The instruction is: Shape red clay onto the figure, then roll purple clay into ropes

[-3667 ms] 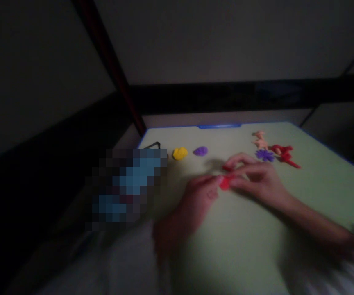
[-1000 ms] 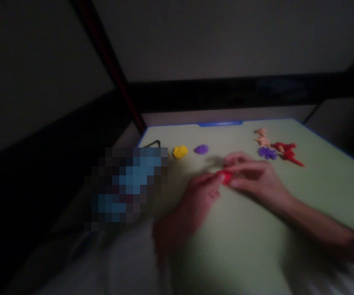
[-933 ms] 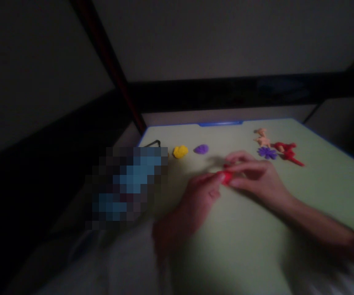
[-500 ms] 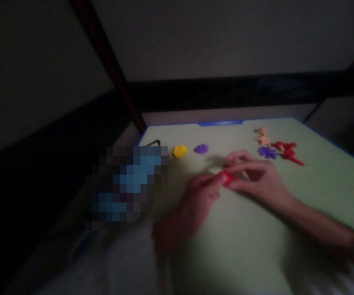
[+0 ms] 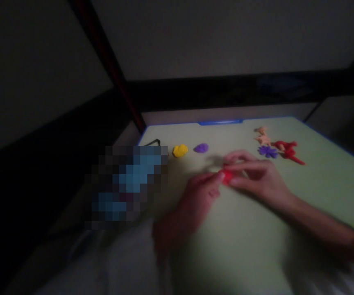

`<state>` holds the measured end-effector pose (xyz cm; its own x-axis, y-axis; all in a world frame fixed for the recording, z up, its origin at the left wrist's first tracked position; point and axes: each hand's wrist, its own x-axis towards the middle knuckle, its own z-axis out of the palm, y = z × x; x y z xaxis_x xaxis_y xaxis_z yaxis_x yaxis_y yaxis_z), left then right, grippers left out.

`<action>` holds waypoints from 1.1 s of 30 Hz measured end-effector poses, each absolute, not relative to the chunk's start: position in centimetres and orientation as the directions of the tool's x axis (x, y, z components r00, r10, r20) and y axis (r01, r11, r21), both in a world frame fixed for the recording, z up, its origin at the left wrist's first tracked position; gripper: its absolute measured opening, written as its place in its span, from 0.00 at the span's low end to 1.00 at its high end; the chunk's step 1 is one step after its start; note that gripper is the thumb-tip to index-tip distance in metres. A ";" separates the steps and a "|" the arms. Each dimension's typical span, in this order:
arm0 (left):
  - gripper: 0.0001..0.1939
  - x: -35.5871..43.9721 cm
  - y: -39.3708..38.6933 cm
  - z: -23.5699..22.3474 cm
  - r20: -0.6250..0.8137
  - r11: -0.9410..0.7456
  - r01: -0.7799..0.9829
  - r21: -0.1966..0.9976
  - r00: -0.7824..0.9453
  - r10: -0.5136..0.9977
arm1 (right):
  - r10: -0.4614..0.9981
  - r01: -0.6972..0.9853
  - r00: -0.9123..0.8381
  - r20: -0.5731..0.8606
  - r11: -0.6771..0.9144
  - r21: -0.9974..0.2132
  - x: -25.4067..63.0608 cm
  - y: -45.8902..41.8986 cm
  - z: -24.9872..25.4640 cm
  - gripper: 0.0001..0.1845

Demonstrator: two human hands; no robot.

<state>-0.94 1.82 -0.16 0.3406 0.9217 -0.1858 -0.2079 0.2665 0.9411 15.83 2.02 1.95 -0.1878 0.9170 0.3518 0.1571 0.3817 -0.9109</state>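
In dim light both hands meet over a pale green board [image 5: 247, 241]. My left hand [image 5: 197, 198] and my right hand [image 5: 257, 176] pinch a small red clay piece [image 5: 227, 176] between their fingertips, just above the board. The fingers of both hands are closed around it. Most of the clay is hidden by the fingers.
On the board lie a yellow clay lump [image 5: 180, 150], a purple clay lump [image 5: 201, 148], a purple clay flower [image 5: 267, 151], a red clay figure [image 5: 289, 150] and a peach clay figure [image 5: 262, 135]. A dark frame runs behind the board. A blurred-out patch sits at the left.
The red clay looked flatter and lower between the fingers 3.7 s ago; now it is bunched at the fingertips. The hands have stayed in the same spot.
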 end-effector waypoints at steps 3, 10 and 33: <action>0.12 -0.8 1.9 0.0 -0.178 0.258 -0.218 0.941 0.329 0.928 | 0.927 0.157 -0.134 0.350 0.368 -0.916 15.8 2.0 2.0 0.10; 0.16 -0.5 2.3 0.0 -0.175 0.289 -0.311 0.905 0.347 0.921 | 0.924 0.173 -0.170 0.343 0.371 -0.912 16.0 1.9 2.1 0.09; 0.10 -1.0 1.5 -0.4 -0.159 0.201 -0.157 0.967 0.244 0.957 | 0.876 0.227 -0.264 0.403 0.462 -0.857 16.1 1.7 2.2 0.09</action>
<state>-1.03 1.51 -0.36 0.2435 0.9567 -0.1593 -0.1567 0.2009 0.9670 16.06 1.74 2.22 -0.2644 0.8763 0.4027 0.2270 0.4624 -0.8571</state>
